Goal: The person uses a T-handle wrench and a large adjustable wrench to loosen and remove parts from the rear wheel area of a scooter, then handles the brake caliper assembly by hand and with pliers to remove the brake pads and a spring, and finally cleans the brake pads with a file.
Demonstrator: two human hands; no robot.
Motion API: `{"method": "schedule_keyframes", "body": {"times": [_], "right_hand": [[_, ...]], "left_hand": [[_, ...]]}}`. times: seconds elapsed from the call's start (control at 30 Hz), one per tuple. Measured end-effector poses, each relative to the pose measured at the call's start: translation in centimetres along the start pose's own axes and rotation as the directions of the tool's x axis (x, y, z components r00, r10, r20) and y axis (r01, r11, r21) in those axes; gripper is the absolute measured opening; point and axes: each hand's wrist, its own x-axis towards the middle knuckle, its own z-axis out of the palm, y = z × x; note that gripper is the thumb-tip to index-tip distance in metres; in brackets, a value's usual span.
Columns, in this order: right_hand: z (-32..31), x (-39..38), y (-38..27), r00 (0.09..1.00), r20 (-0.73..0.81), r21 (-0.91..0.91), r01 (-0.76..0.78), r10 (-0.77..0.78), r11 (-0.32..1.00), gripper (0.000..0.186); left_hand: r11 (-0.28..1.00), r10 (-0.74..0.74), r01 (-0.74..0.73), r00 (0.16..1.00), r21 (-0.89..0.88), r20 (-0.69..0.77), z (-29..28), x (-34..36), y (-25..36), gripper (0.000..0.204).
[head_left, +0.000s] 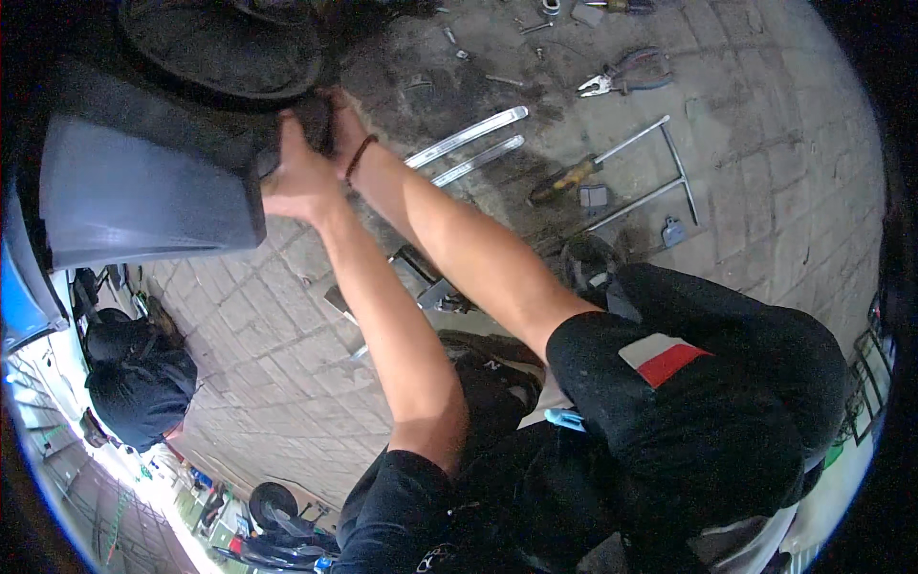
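My left hand (308, 180) reaches to the edge of a smooth grey body panel (143, 196) at the upper left. Its thumb points up and the other fingers curl about a dark part I cannot make out. My right hand (346, 132), with a dark beaded bracelet (358, 161) at the wrist, is just beyond it, against the same dark area. Most of its fingers are hidden in shadow. Above both hands is a large dark round part (225, 48), like a wheel.
On the paved floor lie two long metal bars (469, 137), pliers (626, 75), a yellow-handled screwdriver (564, 180), a bent metal rod tool (681, 172) and small flat pads (593, 197). At left a person in dark clothing (143, 392) crouches. Small hardware (457, 43) is scattered at the top.
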Motion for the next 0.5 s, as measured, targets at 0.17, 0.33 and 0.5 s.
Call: {"method": "schedule_keyframes", "body": {"times": [0.17,0.33,0.5], "right_hand": [[-1.1,0.1,1.1,0.991,-0.123,0.098,0.058,-0.046,0.994,0.065],[0.4,-3.3,1.3,0.994,-0.033,0.163,-0.096,0.103,0.982,0.07],[-0.6,-0.4,-0.3,0.998,-0.022,0.126,0.061,-0.059,0.99,0.071]], "left_hand": [[0.989,-0.145,0.125,0.932,0.083,0.331,0.4,2.0,0.5,0.046],[0.966,-0.124,0.09,0.984,0.243,0.13,-1.3,1.1,2.0,0.05],[0.925,0.023,-0.027,1.0,0.378,0.016,0.7,-0.3,-0.9,0.053]]}}
